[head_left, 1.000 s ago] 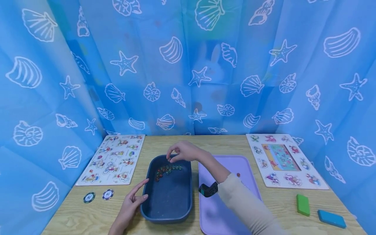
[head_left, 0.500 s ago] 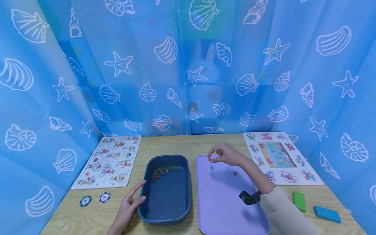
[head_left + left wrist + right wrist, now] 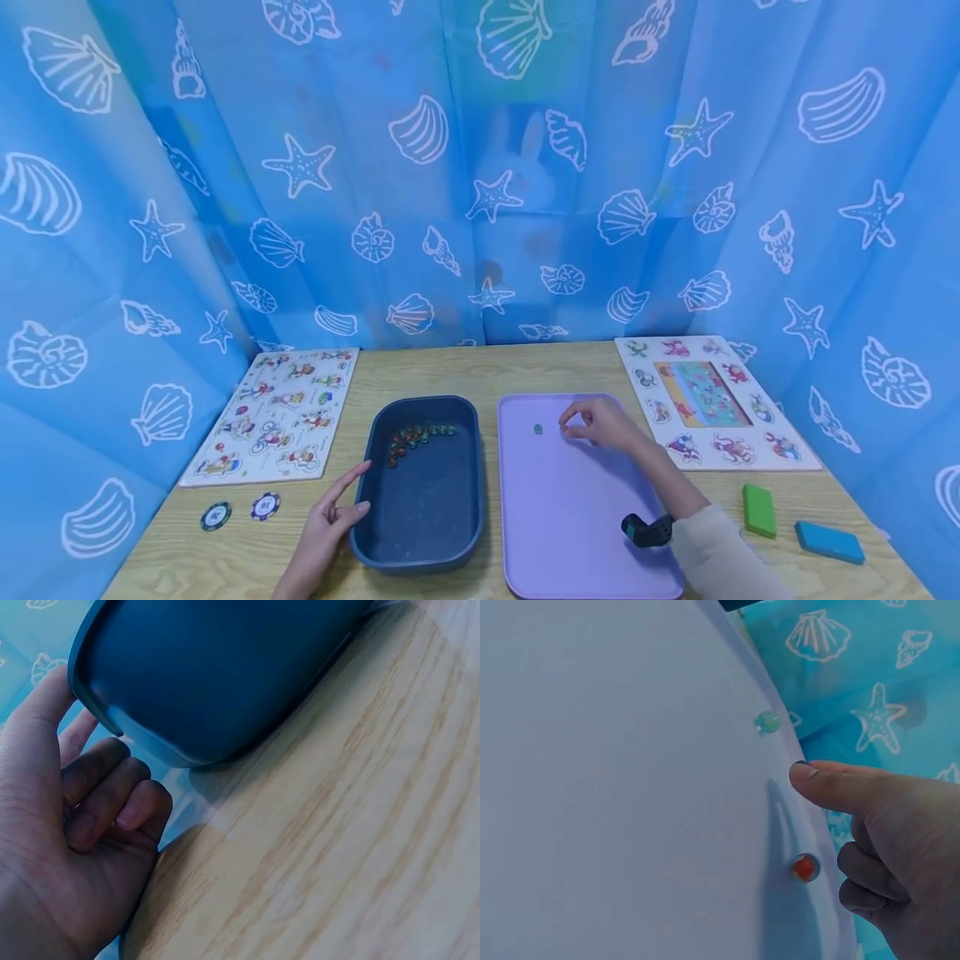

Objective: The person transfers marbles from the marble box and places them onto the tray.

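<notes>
My left hand [image 3: 322,527] holds the left rim of a deep dark blue tub [image 3: 420,533], thumb and index finger at the rim; in the left wrist view the other fingers are curled beside the wall. Several red and green marbles [image 3: 424,432] lie in the tub's far part. Over the far part of a lilac tray [image 3: 562,533], my right hand [image 3: 604,425] pinches a marble between thumb and index finger, mostly hidden by the fingertips. A green marble [image 3: 538,429] rests on the tray left of this hand. In the right wrist view, a red marble [image 3: 805,868] lies below the fingers.
Picture boards stand at the back left [image 3: 277,408] and the back right [image 3: 712,400]. Poker chips [image 3: 266,506] lie at the left. A green block [image 3: 760,510] and a blue block [image 3: 829,542] are at the right. A shell-print curtain [image 3: 480,167] surrounds the table.
My right hand has moved from above the tub rightward to low over the tray with the pinched marble. My left hand has stayed at the tub's rim. The head view has shifted slightly.
</notes>
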`<state>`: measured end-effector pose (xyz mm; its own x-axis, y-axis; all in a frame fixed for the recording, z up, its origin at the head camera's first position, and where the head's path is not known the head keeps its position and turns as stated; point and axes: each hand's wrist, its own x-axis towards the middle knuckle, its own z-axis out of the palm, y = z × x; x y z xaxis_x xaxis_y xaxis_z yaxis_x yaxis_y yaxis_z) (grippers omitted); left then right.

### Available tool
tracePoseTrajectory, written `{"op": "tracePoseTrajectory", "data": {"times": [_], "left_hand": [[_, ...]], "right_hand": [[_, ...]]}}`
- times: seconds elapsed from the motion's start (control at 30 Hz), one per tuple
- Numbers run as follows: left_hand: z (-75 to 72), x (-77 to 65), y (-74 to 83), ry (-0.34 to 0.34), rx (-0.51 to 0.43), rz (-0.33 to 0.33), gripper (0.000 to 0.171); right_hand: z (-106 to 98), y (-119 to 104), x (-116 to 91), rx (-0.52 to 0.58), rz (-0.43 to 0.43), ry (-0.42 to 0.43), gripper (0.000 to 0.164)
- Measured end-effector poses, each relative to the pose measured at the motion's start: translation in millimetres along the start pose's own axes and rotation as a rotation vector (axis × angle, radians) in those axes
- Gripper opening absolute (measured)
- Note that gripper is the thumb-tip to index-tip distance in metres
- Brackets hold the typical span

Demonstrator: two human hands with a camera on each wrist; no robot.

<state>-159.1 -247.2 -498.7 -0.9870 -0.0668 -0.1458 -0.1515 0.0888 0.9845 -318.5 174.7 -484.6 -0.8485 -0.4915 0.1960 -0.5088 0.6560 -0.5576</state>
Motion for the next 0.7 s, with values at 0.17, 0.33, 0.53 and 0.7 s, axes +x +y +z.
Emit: {"op": "tracePoseTrajectory", "data": {"times": [0.17,0.33,0.53,0.7], "left_hand": [[-0.1,1.0,-2.0,0.001,-0.001,0.000,0.049],[1.1,1.6,-2.2,-0.004,-0.005,-0.007,0.050],[1.9,0.9,-1.4,-0.007,-0.006,-0.008,0.050],[1.2,0.1,0.2,0.004,-0.004,-0.003,0.050]], "right_hand": [[5.1,3.8,-3.3,-0.026,0.014,-0.009,0.012],[5.7,0.9,-3.1,-0.056,0.038,0.000,0.018],[0.0,-33.9,11.4,0.025,0.033,0.009,0.021],[1.5,-81.3,38.6,0.063,-0.072,0.002,0.019]]}}
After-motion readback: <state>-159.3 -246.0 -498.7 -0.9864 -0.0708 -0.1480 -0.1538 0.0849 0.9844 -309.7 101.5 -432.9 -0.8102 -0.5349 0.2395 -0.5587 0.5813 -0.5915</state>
